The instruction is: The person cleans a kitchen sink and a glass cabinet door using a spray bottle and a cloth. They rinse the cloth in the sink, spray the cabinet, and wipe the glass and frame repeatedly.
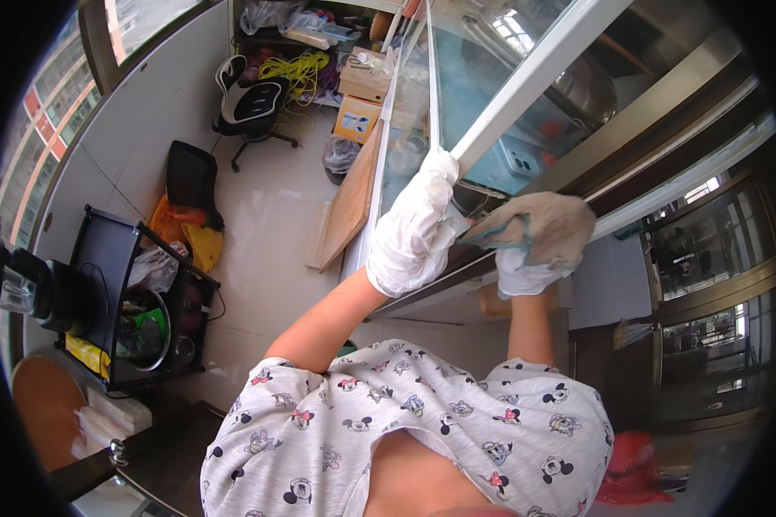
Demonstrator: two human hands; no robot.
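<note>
My left hand [414, 236], in a white glove, is closed around the lower end of a white-framed glass door [529, 81]. In my right hand [531, 274], gloved too, is a beige cloth [546, 223] with teal edging, bunched over the fingers. The cloth is close to a dark sill and white rail to the right of the door, and I cannot tell whether it touches them. Through the glass, a pale blue surface shows, with a light blue device [516, 158] and a metal pot [585, 97] beyond.
Wooden boards [349, 200] lean at the left below the sill, near a lined bin [341, 155] and cardboard boxes [365, 74]. An office chair [253, 106] and yellow cable [294, 74] are farther back. A black trolley [103, 258] stands left; dark glazed doors [705, 245] are right.
</note>
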